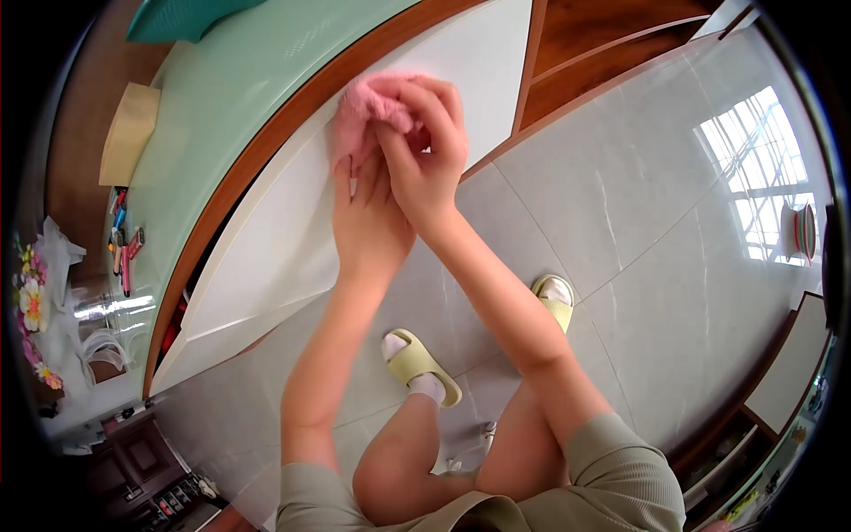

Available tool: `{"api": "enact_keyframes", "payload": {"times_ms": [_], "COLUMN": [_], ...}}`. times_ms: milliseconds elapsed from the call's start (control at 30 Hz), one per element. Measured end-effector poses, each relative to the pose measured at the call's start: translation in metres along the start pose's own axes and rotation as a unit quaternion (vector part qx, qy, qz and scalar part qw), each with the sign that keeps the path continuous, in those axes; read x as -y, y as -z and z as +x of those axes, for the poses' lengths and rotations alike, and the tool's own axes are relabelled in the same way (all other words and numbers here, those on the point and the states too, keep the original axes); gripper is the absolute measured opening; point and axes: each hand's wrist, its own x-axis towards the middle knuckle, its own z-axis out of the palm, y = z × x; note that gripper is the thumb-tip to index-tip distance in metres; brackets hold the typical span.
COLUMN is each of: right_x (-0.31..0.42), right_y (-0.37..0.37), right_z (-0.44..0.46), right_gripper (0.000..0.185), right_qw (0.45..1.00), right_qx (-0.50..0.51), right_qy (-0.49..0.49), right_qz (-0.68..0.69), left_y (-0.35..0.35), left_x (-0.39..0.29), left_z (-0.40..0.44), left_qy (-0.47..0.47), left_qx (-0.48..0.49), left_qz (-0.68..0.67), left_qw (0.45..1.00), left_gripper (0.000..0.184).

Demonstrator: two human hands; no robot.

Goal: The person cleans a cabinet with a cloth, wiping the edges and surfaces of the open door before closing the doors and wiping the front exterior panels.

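A fluffy pink cloth (355, 111) is bunched against the white panel (257, 239) of a curved cabinet. My right hand (434, 146) is closed on the cloth, its fingers curled and the thumb pointing down into it. Just below and partly behind it is my left hand (368, 226), back of the hand towards me. Its fingers reach the lower edge of the cloth and look closed on it, though the right hand hides some of them. Both wrists lie close together, nearly crossing.
Above the panel runs a brown wooden edge (253, 146) and a pale green top (222, 97) with pens (124, 257), a beige box (130, 133) and a teal object (182, 19). A dark gap shows behind the panel. Open wooden shelves (585, 44) stand at upper right; grey tiles (620, 195) cover the floor.
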Motion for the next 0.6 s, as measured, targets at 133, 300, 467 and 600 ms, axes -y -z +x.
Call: {"api": "enact_keyframes", "payload": {"times_ms": [133,300,467,600], "right_x": [-0.022,-0.081,-0.123,-0.109], "right_y": [0.001,0.030,0.056,0.056], "right_z": [0.005,-0.039,-0.094,-0.086], "right_gripper": [0.030,0.028,0.024,0.024], "right_qw": [0.996,0.985,0.918,0.906], "right_qx": [-0.060,-0.117,-0.174,-0.168], "right_qy": [0.046,-0.106,-0.354,-0.383], "right_qz": [-0.042,-0.067,0.045,0.073], "left_y": [0.005,-0.061,-0.104,-0.101], "left_x": [0.001,-0.005,-0.021,-0.022], "left_z": [0.005,-0.010,-0.025,-0.024], "left_qy": [-0.042,0.018,0.368,0.386], "left_qx": [0.015,0.049,0.100,0.085], "left_qz": [-0.001,-0.345,-0.803,-0.821], "left_qw": [0.999,0.937,0.458,0.413], "left_gripper": [0.048,0.042,0.041,0.041]}}
